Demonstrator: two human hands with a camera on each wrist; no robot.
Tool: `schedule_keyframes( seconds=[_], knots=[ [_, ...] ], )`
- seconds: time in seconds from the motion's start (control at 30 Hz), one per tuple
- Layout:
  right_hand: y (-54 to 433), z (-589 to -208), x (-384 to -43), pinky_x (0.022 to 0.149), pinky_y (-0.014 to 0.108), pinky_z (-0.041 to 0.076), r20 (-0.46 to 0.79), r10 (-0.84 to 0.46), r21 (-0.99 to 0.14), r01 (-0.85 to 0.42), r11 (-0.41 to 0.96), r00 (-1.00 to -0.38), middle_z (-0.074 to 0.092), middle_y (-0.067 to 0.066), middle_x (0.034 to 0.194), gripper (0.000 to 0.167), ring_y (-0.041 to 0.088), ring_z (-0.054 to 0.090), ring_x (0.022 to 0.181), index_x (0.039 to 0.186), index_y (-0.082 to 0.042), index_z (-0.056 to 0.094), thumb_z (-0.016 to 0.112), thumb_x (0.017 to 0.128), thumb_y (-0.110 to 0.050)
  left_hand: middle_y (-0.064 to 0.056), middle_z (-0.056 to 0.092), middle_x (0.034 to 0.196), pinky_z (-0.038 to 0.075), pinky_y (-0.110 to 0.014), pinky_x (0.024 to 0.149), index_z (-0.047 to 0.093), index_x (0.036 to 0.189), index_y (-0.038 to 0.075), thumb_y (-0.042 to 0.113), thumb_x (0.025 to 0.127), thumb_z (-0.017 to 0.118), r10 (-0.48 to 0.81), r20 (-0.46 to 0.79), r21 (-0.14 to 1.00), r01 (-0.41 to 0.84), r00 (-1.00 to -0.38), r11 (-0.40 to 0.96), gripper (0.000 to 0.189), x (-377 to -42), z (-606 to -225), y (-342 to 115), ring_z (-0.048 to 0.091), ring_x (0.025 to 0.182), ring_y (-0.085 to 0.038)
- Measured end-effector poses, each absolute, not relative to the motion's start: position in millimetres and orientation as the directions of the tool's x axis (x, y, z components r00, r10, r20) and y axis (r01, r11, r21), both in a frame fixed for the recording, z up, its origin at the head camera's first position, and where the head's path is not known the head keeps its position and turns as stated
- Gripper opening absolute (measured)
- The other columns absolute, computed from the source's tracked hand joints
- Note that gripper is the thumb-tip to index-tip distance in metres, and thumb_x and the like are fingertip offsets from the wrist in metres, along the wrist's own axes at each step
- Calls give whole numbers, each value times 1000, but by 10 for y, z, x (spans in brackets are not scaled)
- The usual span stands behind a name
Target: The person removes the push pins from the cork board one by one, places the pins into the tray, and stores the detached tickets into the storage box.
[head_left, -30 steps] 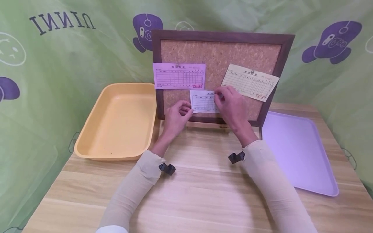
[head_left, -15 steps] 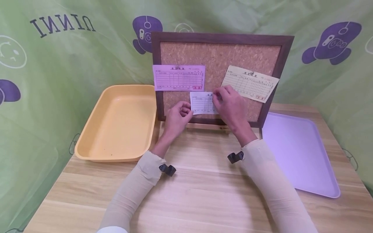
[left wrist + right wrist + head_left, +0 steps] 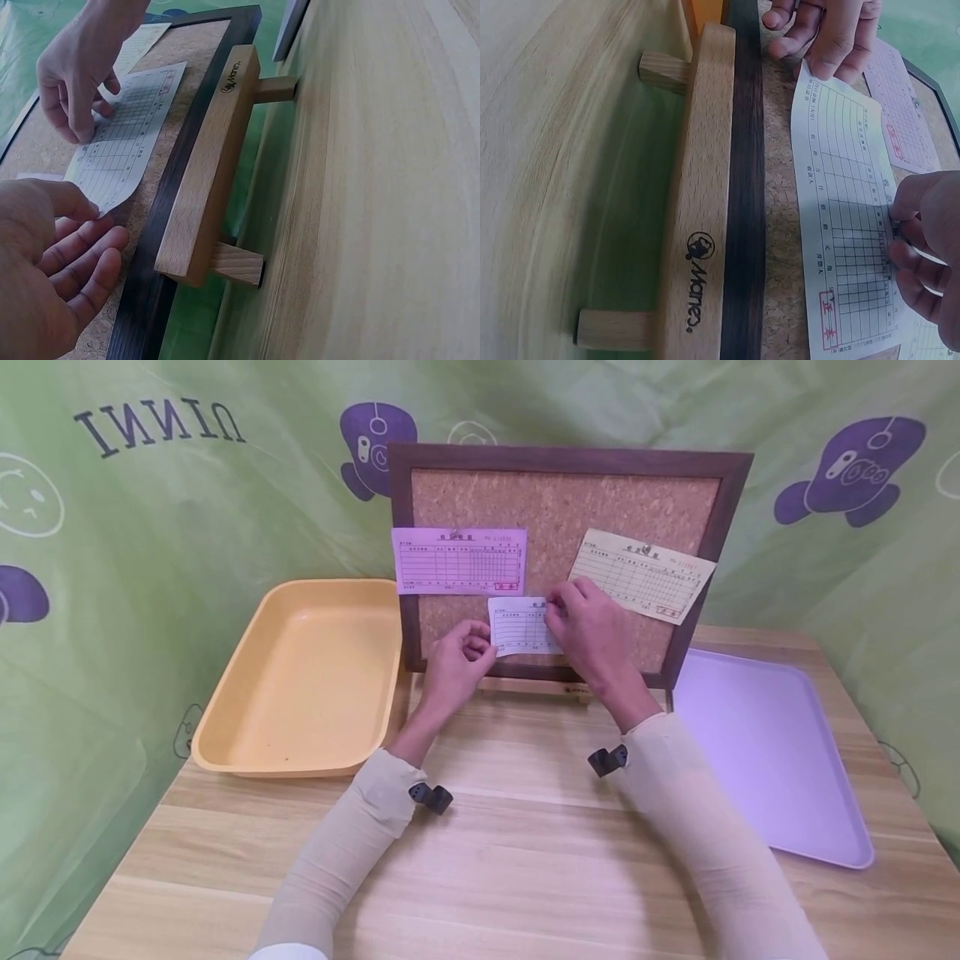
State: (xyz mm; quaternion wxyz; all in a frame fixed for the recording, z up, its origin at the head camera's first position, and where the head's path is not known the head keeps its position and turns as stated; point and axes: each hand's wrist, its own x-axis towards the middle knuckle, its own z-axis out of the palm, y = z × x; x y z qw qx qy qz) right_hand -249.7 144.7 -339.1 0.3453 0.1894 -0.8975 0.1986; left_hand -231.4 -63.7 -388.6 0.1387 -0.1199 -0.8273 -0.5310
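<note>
A white receipt form (image 3: 517, 627) lies against the lower middle of a cork board (image 3: 562, 497). My left hand (image 3: 457, 653) pinches its lower left corner between thumb and index finger, the other fingers loosely bent, as the left wrist view shows. At the receipt's top edge, near its middle, my right hand (image 3: 596, 631) has thumb and fingertips drawn together against the board; I cannot tell what small thing they pinch. That hand covers the receipt's right part in the head view. A pink receipt (image 3: 461, 562) and a yellow receipt (image 3: 641, 577), tilted, hang above, each with a small pin at the top.
The dark-framed board leans on a wooden stand (image 3: 697, 187) on the table (image 3: 495, 860). A deep yellow tray (image 3: 300, 760) stands left of it, a flat lilac tray (image 3: 772, 760) right. Green patterned cloth (image 3: 225, 510) hangs behind and at both sides.
The right hand has shifted very slightly left along the receipt's top edge. The left hand keeps its hold on the corner, and the receipts stay in place.
</note>
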Motion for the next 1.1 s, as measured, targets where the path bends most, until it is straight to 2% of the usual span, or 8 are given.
schedule_keyframes(
  seconds=[0.37,0.67,1.1],
  knots=[
    [1459,-3370,-2501,53,39,49,657,-228,-207,-462,862,-719,68,12,94,12,25,59,69,102,-4,73,67,97,-14,-6,72,85,59,-28,68,67,109,3,2,91,73,59,348,848,341,-936,406,19,-2304,-3884,-625,67,74,-18],
    [1472,-3359,-2489,51,39,47,664,-251,-186,-481,856,-704,67,12,91,11,25,57,67,99,-3,71,67,96,-13,-6,72,86,58,-28,68,67,108,3,3,91,73,72,346,838,343,-935,424,18,-2311,-3875,-650,67,74,-18],
    [1477,-3339,-2485,54,38,48,632,-269,-195,-486,852,-726,63,11,89,10,25,55,70,99,-3,68,67,95,-12,-5,71,86,58,-29,70,68,108,4,4,91,73,76,347,836,345,-935,428,18,-2297,-3845,-655,65,75,-18]
  ],
)
